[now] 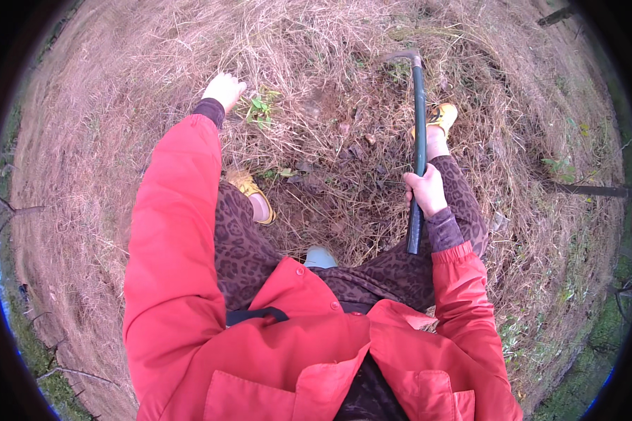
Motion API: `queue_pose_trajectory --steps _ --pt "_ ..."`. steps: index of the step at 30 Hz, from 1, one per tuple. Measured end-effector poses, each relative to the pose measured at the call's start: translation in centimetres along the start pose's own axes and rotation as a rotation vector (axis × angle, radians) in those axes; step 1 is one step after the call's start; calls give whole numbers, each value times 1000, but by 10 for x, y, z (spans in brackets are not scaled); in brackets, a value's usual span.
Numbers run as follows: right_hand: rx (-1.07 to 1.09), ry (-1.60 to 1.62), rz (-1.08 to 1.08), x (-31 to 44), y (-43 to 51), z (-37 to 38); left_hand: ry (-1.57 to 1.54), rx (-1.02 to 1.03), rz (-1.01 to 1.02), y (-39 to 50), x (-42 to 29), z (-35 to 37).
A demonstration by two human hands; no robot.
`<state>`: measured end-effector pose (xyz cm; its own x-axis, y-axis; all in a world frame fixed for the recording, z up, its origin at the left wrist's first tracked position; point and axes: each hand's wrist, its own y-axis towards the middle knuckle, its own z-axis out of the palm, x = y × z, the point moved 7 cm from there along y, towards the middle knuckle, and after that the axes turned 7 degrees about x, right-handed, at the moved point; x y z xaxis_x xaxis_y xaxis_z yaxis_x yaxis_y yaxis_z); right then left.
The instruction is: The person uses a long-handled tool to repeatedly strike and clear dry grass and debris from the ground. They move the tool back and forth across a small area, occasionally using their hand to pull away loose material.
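My right hand [426,190] is closed round the lower part of a long dark green handle belonging to a sickle [420,105]. Its curved metal blade points left at the top of the handle, over dry grass and a few green leaves. On the left, my left hand [225,91] is stretched out over the dry grass [200,47], its fingers curled; whether it grips any stalks cannot be made out. Just right of that hand grows a small green leafy plant [262,109]. Brown leaves and cut-looking stalks lie between my feet.
A yellow shoe [249,192] is on my left foot, another yellow shoe [443,117] on my right, near the handle. A pale rounded object [320,257] shows between my legs. At the right lies a dark wooden stick [592,190]; bare branches [29,209] stand at the left edge.
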<state>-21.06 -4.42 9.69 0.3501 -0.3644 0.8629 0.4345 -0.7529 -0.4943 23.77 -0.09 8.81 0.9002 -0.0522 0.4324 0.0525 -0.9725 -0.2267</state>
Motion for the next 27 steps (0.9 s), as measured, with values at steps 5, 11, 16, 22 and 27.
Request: queue_pose_trajectory --steps 5,11,16,22,27 --pt "117 -59 93 -8 71 38 -29 82 -149 -29 54 29" --pt "178 -63 166 -29 33 72 -95 -18 -181 -48 68 56" --pt "210 -36 154 -23 6 50 -107 167 -316 -61 81 73" --pt "117 122 126 -22 76 70 -182 116 -242 -44 58 58" --pt "297 260 320 -55 43 100 -248 83 -300 -47 67 61"
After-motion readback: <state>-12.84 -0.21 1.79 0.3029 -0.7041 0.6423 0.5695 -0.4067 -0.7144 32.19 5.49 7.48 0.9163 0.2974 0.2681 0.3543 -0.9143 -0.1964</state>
